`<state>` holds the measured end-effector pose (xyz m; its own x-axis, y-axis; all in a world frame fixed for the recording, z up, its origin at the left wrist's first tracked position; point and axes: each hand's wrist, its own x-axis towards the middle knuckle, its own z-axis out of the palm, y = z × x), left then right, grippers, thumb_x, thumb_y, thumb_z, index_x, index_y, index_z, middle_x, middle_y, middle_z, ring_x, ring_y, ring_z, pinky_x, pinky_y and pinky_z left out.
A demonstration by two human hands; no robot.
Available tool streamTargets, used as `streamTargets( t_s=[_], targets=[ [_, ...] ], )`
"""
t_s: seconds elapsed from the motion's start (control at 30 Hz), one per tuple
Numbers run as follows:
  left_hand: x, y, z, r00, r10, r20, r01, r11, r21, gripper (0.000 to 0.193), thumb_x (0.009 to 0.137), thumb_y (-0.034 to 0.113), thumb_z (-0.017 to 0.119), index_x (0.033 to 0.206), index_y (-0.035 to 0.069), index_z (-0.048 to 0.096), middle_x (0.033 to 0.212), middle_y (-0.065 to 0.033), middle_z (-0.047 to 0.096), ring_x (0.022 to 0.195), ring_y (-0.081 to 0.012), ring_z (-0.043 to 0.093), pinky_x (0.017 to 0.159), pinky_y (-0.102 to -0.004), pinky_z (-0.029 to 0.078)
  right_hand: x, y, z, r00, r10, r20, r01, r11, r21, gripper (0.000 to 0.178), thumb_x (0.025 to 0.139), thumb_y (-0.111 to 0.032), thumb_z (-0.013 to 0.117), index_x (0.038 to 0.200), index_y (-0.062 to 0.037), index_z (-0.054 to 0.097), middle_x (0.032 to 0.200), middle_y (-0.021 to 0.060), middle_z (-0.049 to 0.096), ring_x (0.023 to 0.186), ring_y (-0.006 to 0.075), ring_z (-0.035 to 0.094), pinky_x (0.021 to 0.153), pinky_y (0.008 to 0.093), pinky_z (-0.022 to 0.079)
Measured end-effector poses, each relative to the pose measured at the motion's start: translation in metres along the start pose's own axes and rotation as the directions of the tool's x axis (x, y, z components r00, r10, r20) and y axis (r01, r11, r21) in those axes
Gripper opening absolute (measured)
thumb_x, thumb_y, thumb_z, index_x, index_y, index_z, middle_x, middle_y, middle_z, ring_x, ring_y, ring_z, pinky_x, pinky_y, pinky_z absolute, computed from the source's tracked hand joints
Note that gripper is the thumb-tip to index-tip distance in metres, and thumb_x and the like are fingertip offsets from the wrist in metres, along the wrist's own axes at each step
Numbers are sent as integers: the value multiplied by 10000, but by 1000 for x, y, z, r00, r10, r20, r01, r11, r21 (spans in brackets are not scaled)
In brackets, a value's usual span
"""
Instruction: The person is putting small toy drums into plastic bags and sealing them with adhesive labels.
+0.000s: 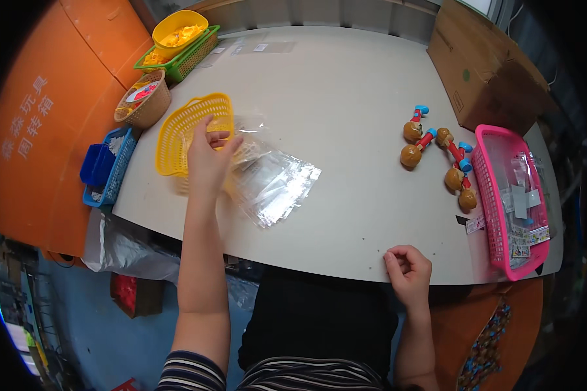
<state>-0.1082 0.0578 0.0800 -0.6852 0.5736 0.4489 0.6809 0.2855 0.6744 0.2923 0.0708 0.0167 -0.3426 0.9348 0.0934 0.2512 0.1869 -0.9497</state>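
Observation:
My left hand (pixel 210 146) hovers at the right side of a yellow plastic basket (pixel 169 140), palm down, thumb held away from the bent fingers; it appears to hold nothing. A fanned stack of clear plastic bags (pixel 277 186) lies partly under and to the right of that hand. Close to the table's front edge, my right hand (pixel 411 270) rests with fingers curled in and the thumb against them, nothing visible in it. Beyond it lie several toys with brown round heads and red and blue stems (pixel 411 155).
A pink basket (pixel 481 169) with small packets and printed cards stands at right, before a cardboard box (pixel 486 65). Along the left edge are a blue basket (pixel 114 189), a tan basket (pixel 151 107) and a green basket (pixel 199 58) bearing a yellow bowl (pixel 166 29).

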Motion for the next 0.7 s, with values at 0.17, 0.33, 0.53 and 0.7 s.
streamTargets(
  t_s=[0.17, 0.33, 0.53, 0.7],
  targets=[
    [-39, 12, 9, 993, 110, 44, -95, 960, -263, 497, 824, 3, 742, 1282, 11, 548, 941, -107, 690, 864, -172, 674, 814, -261, 524, 4, -3, -4, 999, 39, 25, -38, 999, -37, 73, 905, -46, 650, 872, 19, 643, 740, 11, 622, 601, 39, 534, 539, 178, 434],
    [-101, 34, 10, 918, 394, 41, -376, 899, -225, 289, 793, -54, 718, 1068, 20, 667, 899, -87, 709, 859, -188, 695, 863, -311, 529, 19, -17, -1, 972, 203, 115, -227, 934, 277, 194, 993, -158, 568, 966, 20, 639, 781, 48, 656, 624, 74, 590, 569, 209, 505],
    [-150, 38, 31, 893, 443, 84, -411, 875, -255, 227, 773, -77, 679, 975, 26, 667, 951, -159, 698, 888, -313, 697, 837, -375, 565, 63, -56, 55, 924, 207, 320, -306, 905, 297, 337, 1027, -296, 518, 1049, 21, 629, 828, 85, 678, 655, 112, 632, 605, 245, 552],
    [-171, 48, 29, 835, 543, 89, -489, 806, -335, 231, 760, -93, 684, 964, 15, 670, 952, -147, 694, 929, -315, 695, 828, -380, 570, 83, -73, 66, 745, 490, 453, -599, 790, 130, 311, 994, -257, 580, 1023, 46, 645, 814, 81, 684, 631, 114, 633, 584, 236, 553]
  ],
)
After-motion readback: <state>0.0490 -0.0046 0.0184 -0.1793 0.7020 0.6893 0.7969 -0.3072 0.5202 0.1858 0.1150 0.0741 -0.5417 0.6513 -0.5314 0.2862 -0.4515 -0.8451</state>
